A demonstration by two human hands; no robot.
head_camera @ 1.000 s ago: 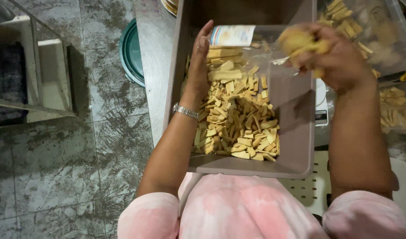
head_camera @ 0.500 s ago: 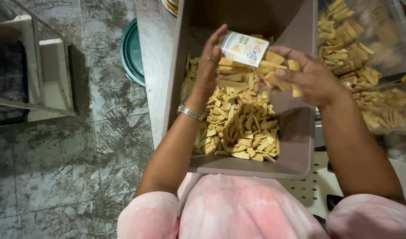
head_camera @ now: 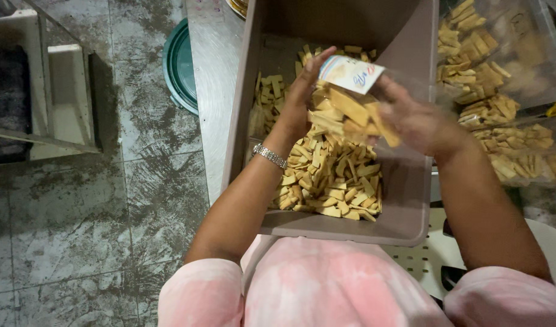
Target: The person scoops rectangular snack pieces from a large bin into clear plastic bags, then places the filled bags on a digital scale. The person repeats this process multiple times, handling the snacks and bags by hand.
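Note:
A grey-brown plastic tub (head_camera: 405, 224) sits in front of me, holding a heap of small tan rectangular snack pieces (head_camera: 326, 175). My left hand (head_camera: 302, 91) is raised over the tub and holds up a clear packet with a white label (head_camera: 350, 74). My right hand (head_camera: 417, 121), blurred by motion, is beside the packet's open side with a handful of tan pieces (head_camera: 350, 115) between it and the packet. A metal bracelet (head_camera: 269, 155) is on my left wrist.
Clear bags filled with the same tan pieces (head_camera: 490, 91) lie to the right of the tub. The tub rests on a steel table (head_camera: 214, 72). A green round lid (head_camera: 180, 66) lies on the tiled floor at left, near a white stand (head_camera: 54, 91).
My right hand has come from the upper right down and left to the packet with a handful of pieces. My left hand has lifted the packet higher above the tub.

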